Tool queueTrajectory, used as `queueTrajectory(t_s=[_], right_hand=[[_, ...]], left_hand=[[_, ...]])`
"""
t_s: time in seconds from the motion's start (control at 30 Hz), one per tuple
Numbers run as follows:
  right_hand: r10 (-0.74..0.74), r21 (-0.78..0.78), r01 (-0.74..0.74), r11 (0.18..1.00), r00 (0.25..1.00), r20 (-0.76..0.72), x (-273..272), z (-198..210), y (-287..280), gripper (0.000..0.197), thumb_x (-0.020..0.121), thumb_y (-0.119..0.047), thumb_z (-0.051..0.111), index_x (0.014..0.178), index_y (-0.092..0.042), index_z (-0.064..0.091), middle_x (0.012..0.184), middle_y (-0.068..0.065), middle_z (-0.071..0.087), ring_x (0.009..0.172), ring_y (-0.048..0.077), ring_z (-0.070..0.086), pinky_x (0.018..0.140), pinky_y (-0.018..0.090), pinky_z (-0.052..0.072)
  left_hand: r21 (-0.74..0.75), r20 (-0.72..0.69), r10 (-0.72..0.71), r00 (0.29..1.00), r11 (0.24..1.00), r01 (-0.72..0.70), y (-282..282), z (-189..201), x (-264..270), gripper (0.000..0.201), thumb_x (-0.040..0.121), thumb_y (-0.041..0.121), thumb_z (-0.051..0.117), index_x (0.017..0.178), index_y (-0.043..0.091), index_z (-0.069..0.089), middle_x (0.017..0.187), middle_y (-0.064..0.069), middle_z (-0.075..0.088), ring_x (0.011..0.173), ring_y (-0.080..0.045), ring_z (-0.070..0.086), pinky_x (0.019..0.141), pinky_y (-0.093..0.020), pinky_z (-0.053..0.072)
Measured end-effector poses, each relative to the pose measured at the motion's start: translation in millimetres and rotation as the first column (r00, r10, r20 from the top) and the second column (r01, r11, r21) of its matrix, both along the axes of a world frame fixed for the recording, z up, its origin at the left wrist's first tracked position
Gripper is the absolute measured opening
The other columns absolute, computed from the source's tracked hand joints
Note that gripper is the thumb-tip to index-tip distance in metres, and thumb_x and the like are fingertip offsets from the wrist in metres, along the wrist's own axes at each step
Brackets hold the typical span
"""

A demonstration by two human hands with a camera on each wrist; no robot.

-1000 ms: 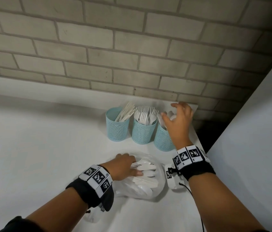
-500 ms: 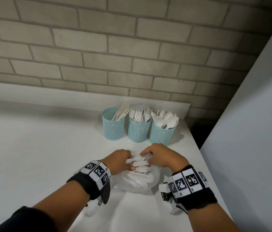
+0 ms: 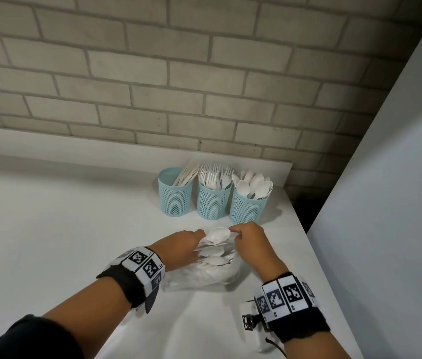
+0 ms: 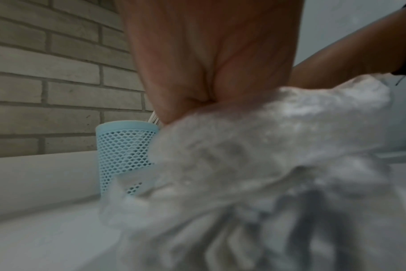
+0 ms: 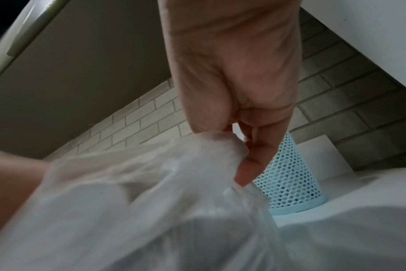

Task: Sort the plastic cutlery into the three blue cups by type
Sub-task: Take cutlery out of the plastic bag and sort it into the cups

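Three blue mesh cups stand in a row by the wall: knives on the left, forks in the middle, spoons on the right. In front of them lies a clear plastic bag of white cutlery. My left hand holds the left side of its mouth. On the right side, my right hand pinches the plastic. A white spoon lies bowl up in the opening between the hands. In the left wrist view the bag hides my fingers.
The white table ends at a raised ledge under the brick wall. A tall white panel stands close on the right, with a dark gap past the table's right edge. Open tabletop lies to the left.
My right hand has come back from the spoon cup to the bag's mouth and taken hold of the plastic. The left hand stayed at the bag.
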State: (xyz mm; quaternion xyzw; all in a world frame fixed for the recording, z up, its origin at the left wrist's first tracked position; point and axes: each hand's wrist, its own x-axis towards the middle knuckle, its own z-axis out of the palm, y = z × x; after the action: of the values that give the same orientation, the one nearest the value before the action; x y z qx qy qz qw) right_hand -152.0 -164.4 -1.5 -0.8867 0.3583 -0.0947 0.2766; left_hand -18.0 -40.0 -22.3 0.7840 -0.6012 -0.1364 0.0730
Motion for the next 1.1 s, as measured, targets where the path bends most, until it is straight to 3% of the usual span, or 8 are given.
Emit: queueTrajectory(t_s=[0.2,0.4,0.57,0.67,0.73,0.9,1.0,1.1], right_hand=[[-0.011,0.01,0.011,1.0,1.0,0.007,-0.1,0.7,-1.2,0.04,0.091,0.003,0.041,0.125,-0.008,0.059,0.135,0.011,0.054,0.124,0.025,0.05,0.104,0.026,0.035],[-0.002,0.035,0.001,0.999,1.0,0.008,2.6,0.2,-6.4,0.041,0.09,0.001,0.042,0.123,-0.013,0.061,0.133,0.006,0.057,0.122,0.023,0.051,0.105,0.028,0.037],[-0.01,0.023,0.01,1.0,1.0,-0.014,3.5,-0.3,-9.7,0.039,0.091,-0.001,0.043,0.122,-0.014,0.062,0.133,0.006,0.056,0.123,0.024,0.051,0.104,0.029,0.038],[-0.012,-0.039,0.011,0.999,1.0,-0.016,1.7,7.8,-7.0,0.037,0.093,-0.006,0.046,0.126,-0.016,0.059,0.135,0.009,0.053,0.126,0.027,0.045,0.105,0.033,0.038],[-0.01,-0.086,0.019,0.996,0.996,0.093,3.0,22.3,-1.4,0.034,0.096,-0.01,0.045,0.128,-0.013,0.056,0.132,0.01,0.055,0.125,0.028,0.045,0.101,0.033,0.04],[-0.03,0.332,-0.151,0.931,0.877,0.48,14.8,62.3,24.8,0.028,0.098,-0.03,0.041,0.123,-0.021,0.051,0.098,-0.004,0.065,0.091,0.012,0.064,0.077,0.023,0.049],[-0.017,0.337,-0.175,0.925,0.867,0.497,23.9,62.5,27.7,0.033,0.092,-0.029,0.056,0.123,-0.025,0.046,0.091,0.003,0.067,0.074,0.012,0.065,0.068,0.024,0.05],[-0.055,0.292,-0.099,0.951,0.877,0.477,33.6,47.1,22.9,0.044,0.085,-0.022,0.066,0.125,-0.02,0.048,0.097,0.007,0.068,0.079,0.017,0.067,0.069,0.025,0.051]], left_hand=[[-0.014,-0.069,0.022,0.997,1.0,-0.023,3.2,-2.1,-0.8,0.028,0.096,0.025,0.045,0.114,0.005,0.054,0.114,-0.01,0.058,0.105,-0.025,0.055,0.09,-0.03,0.04],[-0.106,-0.134,0.051,0.99,0.992,-0.066,1.2,5.6,-0.7,0.028,0.096,0.02,0.044,0.089,-0.004,0.057,0.087,-0.009,0.048,0.078,-0.019,0.044,0.069,-0.025,0.029],[-0.165,-0.287,0.102,0.952,0.974,-0.154,-3.2,10.7,3.2,0.027,0.098,0.024,0.044,0.079,0.007,0.053,0.076,-0.004,0.054,0.061,-0.011,0.042,0.057,-0.022,0.031],[-0.23,-0.53,0.089,0.843,0.942,-0.244,-5.6,21.6,3.8,0.024,0.098,0.026,0.044,0.08,0.019,0.059,0.102,-0.002,0.067,0.075,-0.012,0.054,0.07,-0.02,0.042],[-0.274,-0.646,0.033,0.762,0.922,-0.273,-5.5,30.9,2.1,0.027,0.098,0.026,0.044,0.076,0.023,0.059,0.11,-0.003,0.068,0.076,-0.008,0.055,0.069,-0.017,0.044],[-0.274,-0.863,-0.037,0.503,0.872,-0.405,-4.8,53.4,-4.6,0.022,0.1,0.023,0.041,0.09,0.019,0.06,0.086,-0.001,0.062,0.058,0.004,0.058,0.056,-0.01,0.046],[-0.212,-0.93,-0.04,0.366,0.871,-0.443,-4.6,54.8,-5.0,0.024,0.1,0.026,0.041,0.093,0.019,0.063,0.085,0.005,0.062,0.069,0.0,0.059,0.066,-0.018,0.048],[-0.14,-0.967,-0.012,0.256,0.861,-0.49,-1.5,50.7,-6.5,0.022,0.1,0.021,0.042,0.095,0.016,0.063,0.087,0.003,0.062,0.076,-0.008,0.057,0.072,-0.025,0.048]])
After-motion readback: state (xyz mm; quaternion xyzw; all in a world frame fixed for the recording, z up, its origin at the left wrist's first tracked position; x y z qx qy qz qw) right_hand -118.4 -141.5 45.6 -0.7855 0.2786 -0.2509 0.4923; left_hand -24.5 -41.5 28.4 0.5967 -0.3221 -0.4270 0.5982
